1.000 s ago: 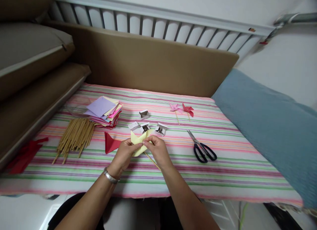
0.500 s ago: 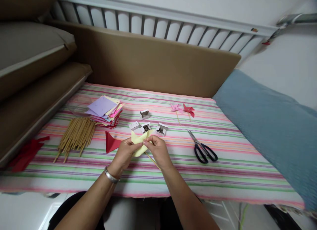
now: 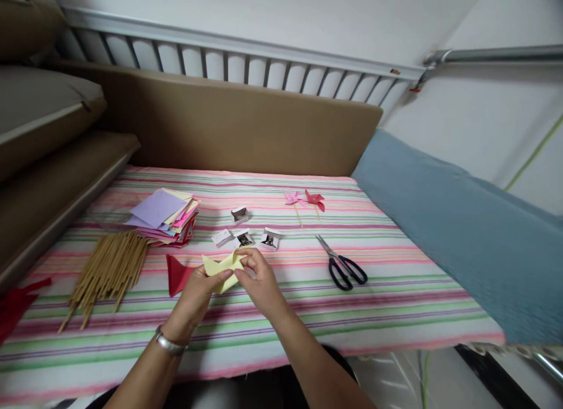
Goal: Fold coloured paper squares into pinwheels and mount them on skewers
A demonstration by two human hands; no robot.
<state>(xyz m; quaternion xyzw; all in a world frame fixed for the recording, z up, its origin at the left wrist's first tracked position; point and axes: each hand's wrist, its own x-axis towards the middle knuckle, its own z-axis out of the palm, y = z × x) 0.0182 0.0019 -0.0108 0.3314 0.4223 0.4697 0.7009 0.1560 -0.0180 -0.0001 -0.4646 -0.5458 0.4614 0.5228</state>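
Observation:
Pale yellow paper [image 3: 223, 275], cut and partly bent into a pinwheel shape, is held up between both hands above the striped cloth. My left hand [image 3: 196, 297], with a silver bangle at its wrist, pinches the paper from the left. Thumb and fingers of my right hand [image 3: 259, 283] close on its right side near the centre. Just behind lie small white boxes, one with brassy pins [image 3: 243, 240] and another with silvery pins [image 3: 270, 240]. Red folded paper [image 3: 176, 275] rests beside my left hand, partly covered by it.
A stack of coloured paper squares [image 3: 159, 210] and a pile of thin wooden sticks [image 3: 108, 265] lie left. Dark-handled scissors [image 3: 341, 265] are to the right. Pink [image 3: 294, 198] and red [image 3: 315, 200] pinwheels lie farther back. Red scraps [image 3: 17, 306] sit far left.
My view has swung a little to the right, so everything sits farther left. Both hands still grip the yellow paper; the thin stick seen under my right hand no longer shows.

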